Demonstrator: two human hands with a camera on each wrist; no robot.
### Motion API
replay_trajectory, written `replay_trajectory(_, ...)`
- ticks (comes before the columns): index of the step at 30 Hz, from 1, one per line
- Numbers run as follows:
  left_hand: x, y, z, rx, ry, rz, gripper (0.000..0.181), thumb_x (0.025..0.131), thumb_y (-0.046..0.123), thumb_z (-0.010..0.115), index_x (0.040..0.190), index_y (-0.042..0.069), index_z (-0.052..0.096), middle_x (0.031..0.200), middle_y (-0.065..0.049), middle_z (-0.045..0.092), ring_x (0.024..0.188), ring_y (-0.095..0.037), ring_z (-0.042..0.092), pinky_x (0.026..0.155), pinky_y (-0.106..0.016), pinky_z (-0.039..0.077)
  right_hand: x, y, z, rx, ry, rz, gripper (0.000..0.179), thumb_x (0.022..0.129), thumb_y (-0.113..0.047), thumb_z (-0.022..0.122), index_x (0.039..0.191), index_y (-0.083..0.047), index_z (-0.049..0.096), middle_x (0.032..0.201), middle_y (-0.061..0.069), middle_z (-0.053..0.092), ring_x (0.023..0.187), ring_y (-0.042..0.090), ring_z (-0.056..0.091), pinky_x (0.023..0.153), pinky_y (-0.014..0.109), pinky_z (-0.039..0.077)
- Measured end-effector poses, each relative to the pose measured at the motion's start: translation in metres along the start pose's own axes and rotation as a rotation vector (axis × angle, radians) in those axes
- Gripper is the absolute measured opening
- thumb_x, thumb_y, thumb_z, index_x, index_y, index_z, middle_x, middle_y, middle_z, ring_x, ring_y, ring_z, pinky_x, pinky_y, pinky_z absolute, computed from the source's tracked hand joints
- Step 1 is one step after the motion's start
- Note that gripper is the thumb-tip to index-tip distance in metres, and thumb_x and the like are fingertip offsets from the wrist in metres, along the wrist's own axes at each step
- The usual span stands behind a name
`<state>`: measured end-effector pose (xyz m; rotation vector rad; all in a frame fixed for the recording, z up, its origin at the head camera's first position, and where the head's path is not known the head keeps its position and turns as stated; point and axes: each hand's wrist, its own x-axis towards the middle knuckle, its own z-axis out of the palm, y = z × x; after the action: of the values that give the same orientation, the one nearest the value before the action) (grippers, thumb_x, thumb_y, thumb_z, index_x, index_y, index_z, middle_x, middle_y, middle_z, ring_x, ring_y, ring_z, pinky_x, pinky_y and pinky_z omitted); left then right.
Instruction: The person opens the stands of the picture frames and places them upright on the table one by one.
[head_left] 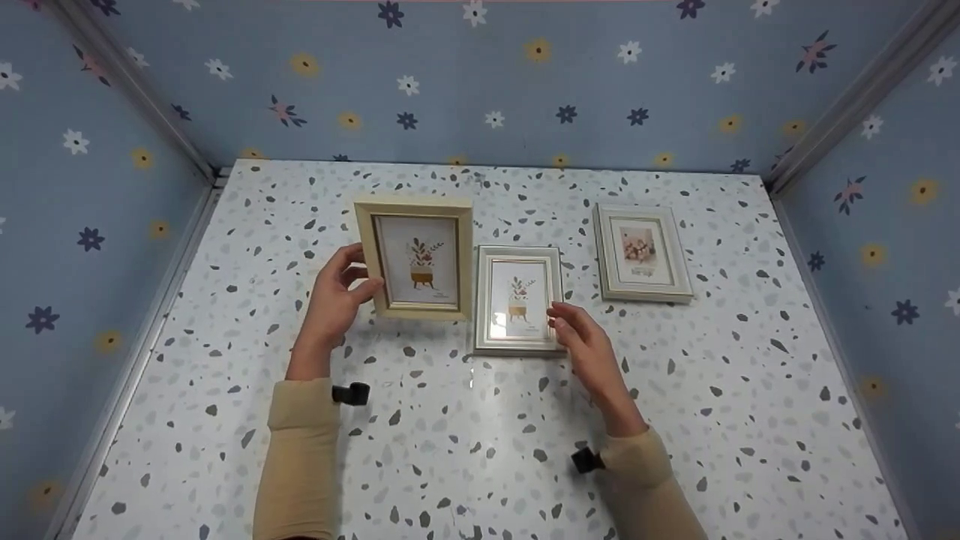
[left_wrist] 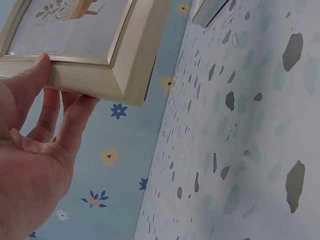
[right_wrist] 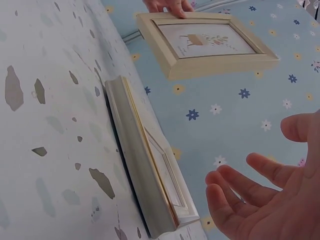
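So the biggest thing here is the blue flowery wall (head_left: 450, 82) round the back and sides, then the speckled table (head_left: 450, 450). Three picture frames in play. The cream frame (head_left: 414, 259) looks like the largest, and it's held up off the table, face toward the person. The silvery frame (head_left: 519, 300) lies flat, face up, just beside it, and the pale frame (head_left: 643, 253) lies face up further right, nearer the back.

Hands next: the left hand (head_left: 337, 296) has the cream frame clamped by its left edge, thumb on the front border, fingers round the back. The right hand (head_left: 592, 349) has its fingers spread and slightly bent. Head view puts the tips over the silvery frame's right edge, but the right wrist view shows a gap, so I'd say it isn't gripping anything.

Handling, just my guess: stiff, fairly light, smooth enough to slip. There's glare on the silvery one, so maybe glass or clear plastic; treat the fronts as fragile. Grab the chunky borders, ideally both sides, and keep thumbs off the plant print (head_left: 422, 274).
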<state>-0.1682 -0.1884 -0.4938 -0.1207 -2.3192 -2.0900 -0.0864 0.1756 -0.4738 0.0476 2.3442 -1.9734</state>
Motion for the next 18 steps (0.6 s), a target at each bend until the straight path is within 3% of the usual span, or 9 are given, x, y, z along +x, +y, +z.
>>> replay_trajectory(7, -0.004, -0.002, 0.007, -0.085, -0.050, 0.008, 0.052, 0.091, 0.008, 0.073, 0.139, 0.012, 0.053, 0.124, -0.012, 0.054, 0.107, -0.028, 0.056, 0.076, -0.034, 0.058, -0.002, -0.004, -0.002, 0.026, -0.009, -0.003, 0.034, 0.105, -0.009, 0.050, 0.135, 0.007, 0.053, 0.133, 0.024, 0.057, 0.125, 0.035, 0.054, 0.102, 0.046, 0.045)
replay_trajectory(13, -0.008, -0.001, 0.014, -0.188, -0.075, 0.019, 0.055, 0.090, 0.011, 0.074, 0.140, 0.011, 0.052, 0.128, -0.014, 0.053, 0.113, -0.030, 0.057, 0.081, -0.038, 0.058, -0.004, -0.006, -0.003, 0.003, -0.026, -0.031, 0.035, 0.105, -0.009, 0.049, 0.136, 0.007, 0.052, 0.134, 0.024, 0.057, 0.125, 0.035, 0.054, 0.103, 0.048, 0.044)
replay_trajectory(18, -0.011, 0.001, 0.019, -0.232, -0.090, 0.009, 0.057, 0.091, 0.005, 0.072, 0.142, 0.011, 0.049, 0.134, -0.014, 0.051, 0.121, -0.030, 0.056, 0.084, -0.040, 0.057, 0.003, 0.012, -0.003, 0.007, -0.031, -0.047, 0.037, 0.105, -0.009, 0.049, 0.138, 0.007, 0.050, 0.136, 0.025, 0.055, 0.126, 0.035, 0.053, 0.103, 0.050, 0.044)
